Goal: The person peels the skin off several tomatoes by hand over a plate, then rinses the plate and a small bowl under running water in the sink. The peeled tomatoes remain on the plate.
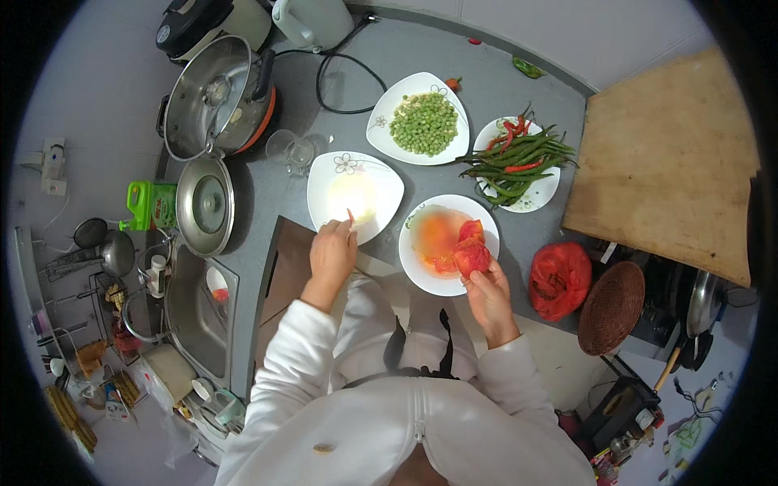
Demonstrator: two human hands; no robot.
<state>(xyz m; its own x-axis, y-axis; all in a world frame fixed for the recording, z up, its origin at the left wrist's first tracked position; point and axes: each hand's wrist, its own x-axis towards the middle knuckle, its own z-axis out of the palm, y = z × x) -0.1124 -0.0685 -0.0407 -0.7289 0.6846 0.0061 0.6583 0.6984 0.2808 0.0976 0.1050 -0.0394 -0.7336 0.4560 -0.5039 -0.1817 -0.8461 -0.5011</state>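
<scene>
My right hand [491, 301] holds a red, wet-looking peeled tomato [471, 257] by its near side, over the right part of a white plate [419, 280]. Reddish liquid and more tomato flesh [442, 263] lie in that plate; part of its content is blurred. Above the near edge of a second white plate [322, 182], with a flower print, is my left hand [333, 252]. Its fingertips pinch a thin reddish strip [350, 216], perhaps tomato skin. A pale yellowish patch [352, 194] shows in this plate; what it is cannot be made out.
Behind stand a plate of green peas [423, 124] and a plate of green and red chilli peppers [516, 161]. A glass [298, 152], a steel pot [209, 97] and a sink [197, 316] are left. Right are a red plastic bag [560, 280], a wicker basket [611, 308] and a wooden board [662, 164].
</scene>
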